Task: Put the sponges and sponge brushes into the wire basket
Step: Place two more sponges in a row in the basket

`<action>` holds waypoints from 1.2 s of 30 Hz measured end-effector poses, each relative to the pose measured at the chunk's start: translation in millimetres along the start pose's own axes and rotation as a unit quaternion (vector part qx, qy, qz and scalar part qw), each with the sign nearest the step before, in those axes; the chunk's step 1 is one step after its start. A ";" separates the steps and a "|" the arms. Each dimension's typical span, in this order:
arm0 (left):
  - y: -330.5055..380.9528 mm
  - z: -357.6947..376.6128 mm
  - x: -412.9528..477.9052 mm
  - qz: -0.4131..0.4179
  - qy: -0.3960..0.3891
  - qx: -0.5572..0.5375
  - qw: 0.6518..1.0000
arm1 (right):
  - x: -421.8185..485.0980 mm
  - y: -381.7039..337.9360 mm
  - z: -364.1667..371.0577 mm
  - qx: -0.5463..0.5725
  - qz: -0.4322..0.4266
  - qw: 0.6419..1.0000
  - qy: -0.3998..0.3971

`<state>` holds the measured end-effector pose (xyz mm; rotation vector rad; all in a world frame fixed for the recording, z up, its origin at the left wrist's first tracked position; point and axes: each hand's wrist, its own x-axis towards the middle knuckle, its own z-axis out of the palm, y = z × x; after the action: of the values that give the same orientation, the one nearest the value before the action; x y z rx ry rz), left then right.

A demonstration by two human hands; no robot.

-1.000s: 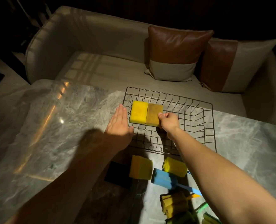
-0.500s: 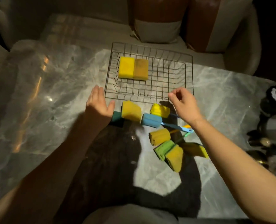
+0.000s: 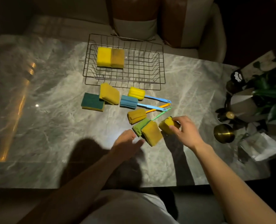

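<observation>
- Head view: a polished grey marble table (image 3: 53, 97) with pale veining carries a rectangular wire basket (image 3: 161, 68) of thin dark metal rods, standing at the far edge.
- Inside the basket, toward its far left corner, two block sponges lie flat and touching side by side: a bright yellow sponge (image 3: 103, 57) and an ochre sponge (image 3: 117, 58).
- Just in front of the basket, a green-topped scouring sponge (image 3: 92, 101) lies flat, with a tilted yellow sponge (image 3: 109, 93) leaning over its right edge.
- To the right lie three sponge brushes with ridged foam heads and thin plastic handles: a yellow-headed brush (image 3: 136, 93) with a blue handle, a blue-headed brush (image 3: 128, 102), and an ochre-headed brush (image 3: 136, 116) with an orange handle.
- Nearer the person, a green-headed brush (image 3: 139, 126) lies partly under a yellow sponge with green backing (image 3: 151, 133).
- The right hand (image 3: 186, 131) pinches a small yellow sponge (image 3: 167, 125) between thumb and fingers, just above the tabletop.
- The left hand (image 3: 127, 141) is loosely spread and holds nothing, its fingertips beside the green-headed brush.
- At the right edge stand a round brass vessel (image 3: 223, 133) and a leafy plant (image 3: 269, 94).
</observation>
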<state>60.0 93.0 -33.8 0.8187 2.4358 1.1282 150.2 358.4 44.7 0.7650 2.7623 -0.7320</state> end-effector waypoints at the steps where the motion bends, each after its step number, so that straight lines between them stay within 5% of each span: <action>1: 10.8 9.4 3.2 -0.060 -0.040 -0.024 0.997 | -2.6 3.6 2.1 0.011 -0.005 1.000 -0.006; 4: 34.3 36.3 12.1 -0.220 -0.089 -0.071 0.969 | -4.5 13.8 9.1 0.010 -0.002 1.000 -0.009; 16: 54.3 71.5 36.2 -0.332 0.083 -0.141 0.929 | 36.5 18.6 31.5 0.122 0.034 0.991 0.047; 26: 50.5 52.4 54.1 -0.247 0.122 -0.076 0.958 | 65.5 12.7 35.8 0.270 0.107 0.949 0.125; 36: 51.6 -61.9 94.8 -0.145 0.119 -0.075 0.979 | 99.1 -14.3 -7.5 0.259 0.008 0.955 0.145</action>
<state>-27.1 143.0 39.7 0.2819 2.5124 1.3367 58.0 394.5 27.6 1.0600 2.8297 -1.4854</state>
